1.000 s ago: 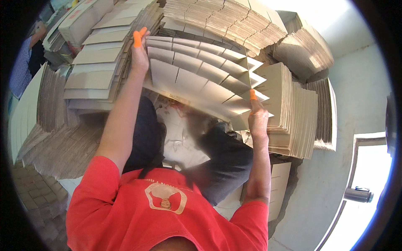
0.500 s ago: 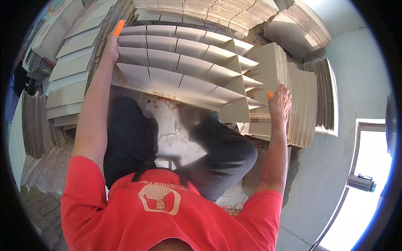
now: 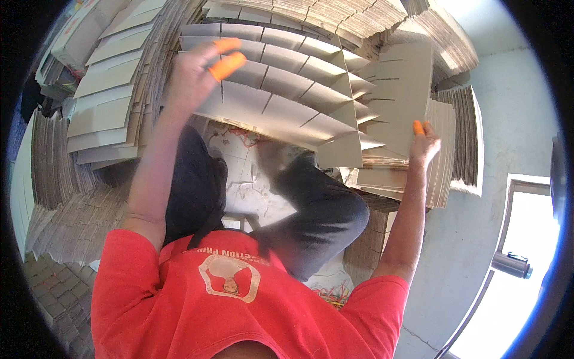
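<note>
Four long slotted cardboard strips stand on edge in rows before me, and one cross strip (image 3: 353, 107) is fitted over their right ends, forming a partly assembled box divider (image 3: 281, 75). Over the strips' left ends is my left hand (image 3: 194, 78), slightly blurred, its orange-covered fingers apart and holding nothing. On the right, my right hand (image 3: 426, 145), also with orange finger covers, pinches the lower right edge of a slotted cardboard piece (image 3: 402, 90). That piece is raised beside the cross strip, its slots facing the strips' right ends.
Stacked cardboard pieces (image 3: 439, 167) stand under and beside my right hand. More cardboard piles (image 3: 113, 90) line the left side, and another stack (image 3: 335, 18) lies at the back. My legs (image 3: 311, 215) are bent below the divider. A wall (image 3: 508, 119) rises on the right.
My left hand has left the strips' far left end and moved right over them. My right hand has lifted a slotted cardboard piece from the stack and shifted slightly right.
</note>
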Motion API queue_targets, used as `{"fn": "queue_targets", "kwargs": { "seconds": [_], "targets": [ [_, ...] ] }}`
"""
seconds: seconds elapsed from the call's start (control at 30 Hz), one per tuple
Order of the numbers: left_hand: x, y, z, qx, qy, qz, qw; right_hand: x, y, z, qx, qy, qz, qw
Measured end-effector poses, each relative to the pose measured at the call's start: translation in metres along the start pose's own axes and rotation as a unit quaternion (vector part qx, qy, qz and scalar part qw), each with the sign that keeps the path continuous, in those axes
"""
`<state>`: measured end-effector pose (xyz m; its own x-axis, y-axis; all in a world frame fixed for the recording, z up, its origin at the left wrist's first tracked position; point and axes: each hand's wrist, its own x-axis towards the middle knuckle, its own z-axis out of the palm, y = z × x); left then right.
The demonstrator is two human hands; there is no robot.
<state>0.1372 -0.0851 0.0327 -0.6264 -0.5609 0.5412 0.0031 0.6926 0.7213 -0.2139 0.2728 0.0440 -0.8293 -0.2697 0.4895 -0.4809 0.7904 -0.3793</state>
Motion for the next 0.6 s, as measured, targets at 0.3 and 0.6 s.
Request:
{"fn": "queue_targets", "kwargs": {
  "seconds": [0.3, 0.6],
  "targets": [
    [-0.022, 0.018, 0.065, 0.117, -0.188, 0.136, 0.966, -0.007, -0.14, -0.136, 0.223, -0.011, -0.136, 0.965],
    [-0.036, 0.002, 0.081, 0.099, -0.175, 0.152, 0.968, -0.03, -0.166, -0.102, 0.286, -0.183, -0.158, 0.927]
  ]
}}
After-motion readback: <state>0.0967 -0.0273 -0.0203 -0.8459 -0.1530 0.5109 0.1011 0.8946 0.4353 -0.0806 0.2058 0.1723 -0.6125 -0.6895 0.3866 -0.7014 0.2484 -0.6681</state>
